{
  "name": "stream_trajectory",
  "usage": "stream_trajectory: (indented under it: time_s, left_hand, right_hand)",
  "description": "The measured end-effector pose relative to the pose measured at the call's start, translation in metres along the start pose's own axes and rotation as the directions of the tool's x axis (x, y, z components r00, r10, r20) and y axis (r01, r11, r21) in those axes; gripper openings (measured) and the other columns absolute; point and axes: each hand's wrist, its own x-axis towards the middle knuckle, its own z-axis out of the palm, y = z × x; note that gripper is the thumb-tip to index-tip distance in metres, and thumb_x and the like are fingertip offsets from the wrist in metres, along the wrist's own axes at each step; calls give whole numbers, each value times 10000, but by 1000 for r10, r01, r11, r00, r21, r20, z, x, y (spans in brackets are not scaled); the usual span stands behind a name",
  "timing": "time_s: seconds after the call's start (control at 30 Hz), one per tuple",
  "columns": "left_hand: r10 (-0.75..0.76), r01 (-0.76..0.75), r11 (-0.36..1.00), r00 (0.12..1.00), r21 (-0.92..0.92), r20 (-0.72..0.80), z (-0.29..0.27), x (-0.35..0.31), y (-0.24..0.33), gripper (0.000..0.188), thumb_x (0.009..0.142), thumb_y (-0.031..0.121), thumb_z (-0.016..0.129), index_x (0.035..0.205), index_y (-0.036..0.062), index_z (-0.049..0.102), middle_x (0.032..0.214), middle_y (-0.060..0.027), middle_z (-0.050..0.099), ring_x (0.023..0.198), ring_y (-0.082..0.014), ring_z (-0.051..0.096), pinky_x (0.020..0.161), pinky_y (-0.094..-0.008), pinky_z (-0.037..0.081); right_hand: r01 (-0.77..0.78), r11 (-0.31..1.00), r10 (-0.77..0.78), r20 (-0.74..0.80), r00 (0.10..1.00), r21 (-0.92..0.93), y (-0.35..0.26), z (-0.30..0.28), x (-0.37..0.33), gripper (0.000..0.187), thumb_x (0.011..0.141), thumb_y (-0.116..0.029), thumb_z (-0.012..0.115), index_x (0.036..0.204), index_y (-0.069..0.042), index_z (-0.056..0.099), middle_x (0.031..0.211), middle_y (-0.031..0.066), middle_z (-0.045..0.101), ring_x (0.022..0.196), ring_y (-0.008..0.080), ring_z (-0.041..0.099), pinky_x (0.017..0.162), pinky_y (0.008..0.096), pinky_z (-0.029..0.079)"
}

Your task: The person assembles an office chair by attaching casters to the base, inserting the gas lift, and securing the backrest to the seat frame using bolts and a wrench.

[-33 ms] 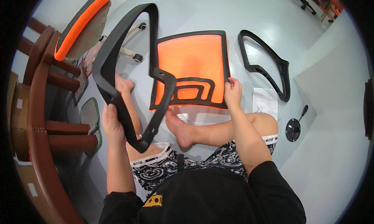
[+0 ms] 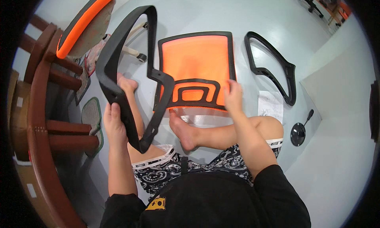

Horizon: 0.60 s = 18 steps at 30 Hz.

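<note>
My left hand point(image 2: 115, 123) is closed around the lower left side of a black loop-shaped chair armrest point(image 2: 106, 75), which is raised in front of my left leg. Beyond it lies a chair backrest point(image 2: 194, 57) with orange mesh, a black frame and a black lumbar piece. The armrest's near arm overlaps the left edge of the backrest. My right hand point(image 2: 234, 96) is at the backrest's lower right edge, fingers bent and slightly blurred; whether they grip the frame cannot be made out.
A second black armrest point(image 2: 291, 75) lies on the floor to the right, near a printed sheet point(image 2: 270, 105) and a round black part with a lever point(image 2: 298, 133). At left stand a brown wooden frame point(image 2: 37, 148) and an orange-edged cushion point(image 2: 85, 28). Casters point(image 2: 141, 57) show behind the raised armrest.
My right hand has shifted slightly left and inward over the backrest's edge, where its fingers were pinching the frame. The armrest in my left hand has moved a little to the left.
</note>
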Motion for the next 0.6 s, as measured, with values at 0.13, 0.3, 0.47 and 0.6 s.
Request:
stream_trajectory:
  time_s: [0.13, 0.3, 0.47, 0.6]
  left_hand:
    - [-13, 23, 994, 995, 103, -95, -17, 20, -20, 427, 939, 287, 618, 1211, -23, 508, 1081, -55, 607, 923, -97, 565, 809, -229, 445]
    - [-54, 68, 995, 984, 75, -171, -27, 23, -38, 432, 928, 291, 635, 1193, -22, 500, 941, -36, 601, 800, -86, 544, 728, -221, 449]
    - [-130, 149, 987, 964, 66, -232, -38, 21, -31, 386, 957, 239, 580, 1202, -48, 500, 1058, -75, 615, 906, -117, 598, 797, -250, 479]
    - [-120, 125, 992, 984, 29, -132, -37, 22, -31, 434, 930, 259, 621, 1197, -56, 487, 1008, -65, 599, 860, -102, 569, 756, -239, 464]
  right_hand:
    - [562, 817, -467, 428, 774, -125, -37, 56, -35, 514, 794, -272, 648, 1251, -69, 528, 1149, 154, 544, 1085, 341, 536, 910, 474, 436]
    - [740, 631, -315, 796, 517, -232, -85, 91, -33, 620, 746, -172, 689, 1328, -125, 480, 1167, 149, 527, 1072, 320, 568, 892, 448, 474]
    - [708, 678, -259, 839, 479, -195, -94, 72, -12, 494, 787, -120, 627, 1265, -187, 522, 1086, 121, 503, 956, 305, 620, 754, 416, 538]
    - [711, 686, -378, 760, 529, -154, -90, 48, -14, 421, 796, -160, 626, 1211, -205, 574, 1062, 85, 527, 854, 284, 633, 683, 415, 544]
